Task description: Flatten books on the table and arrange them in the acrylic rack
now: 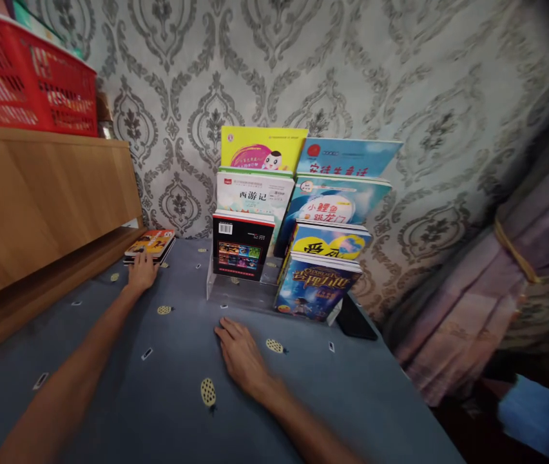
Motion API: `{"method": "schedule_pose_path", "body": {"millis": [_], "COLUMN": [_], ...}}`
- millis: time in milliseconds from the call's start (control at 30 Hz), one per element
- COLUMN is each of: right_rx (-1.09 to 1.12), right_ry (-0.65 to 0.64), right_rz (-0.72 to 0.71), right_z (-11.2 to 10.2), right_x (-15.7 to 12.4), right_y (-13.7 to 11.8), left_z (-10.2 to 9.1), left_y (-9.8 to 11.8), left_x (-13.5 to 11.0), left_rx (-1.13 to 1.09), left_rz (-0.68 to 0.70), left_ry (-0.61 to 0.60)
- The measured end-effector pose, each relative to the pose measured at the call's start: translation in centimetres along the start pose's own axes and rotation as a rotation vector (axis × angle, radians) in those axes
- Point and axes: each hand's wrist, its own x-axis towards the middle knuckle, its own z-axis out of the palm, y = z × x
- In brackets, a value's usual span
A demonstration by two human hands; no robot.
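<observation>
My left hand [142, 272] reaches to a small stack of books [151, 243] lying flat at the left, the top one with an orange cover. Its fingers rest stretched over the near edge of that cover, and the thumb is hard to make out. On the blue tablecloth, my right hand [241, 351] lies palm down, fingers loosely stretched, holding nothing. Just beyond it stands a clear stepped book rack [243, 294]. Upright in the rack are a black book [243, 248], a dark blue book [317, 288], a white book [255, 193] and a yellow book [262, 147].
A wooden cabinet [47, 200] borders the table on the left, with a red basket [33, 80] on top. A flat black object [357, 320] lies beside the rack's right end. Patterned wallpaper [178, 129] is behind, and a tied curtain [487, 283] hangs at the right.
</observation>
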Motion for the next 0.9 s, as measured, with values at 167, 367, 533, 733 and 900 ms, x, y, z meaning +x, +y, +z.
{"method": "schedule_pose_path", "body": {"millis": [167,367,533,733,900], "right_rx": [0.012,0.018,0.017,0.005,0.0], "right_ry": [-0.009,-0.054,-0.07,-0.038,-0.057], "right_rz": [-0.006,0.023,0.024,0.018,0.008], "right_z": [0.1,-0.1,-0.2,0.4,0.4], "right_x": [-0.1,0.0,0.1,0.1,0.1], "right_y": [0.2,0.1,0.2,0.5,0.5], "left_z": [1.2,2.8,3.1,2.0,1.1], "left_y": [0.4,-0.2,-0.4,-0.3,-0.2], "left_x": [3.7,6.7,6.8,5.4,3.5], "left_rx": [0.055,0.085,0.086,0.087,0.138], "left_rz": [0.026,0.046,0.036,0.063,0.11], "left_ry": [-0.046,-0.155,-0.166,-0.149,-0.119]}}
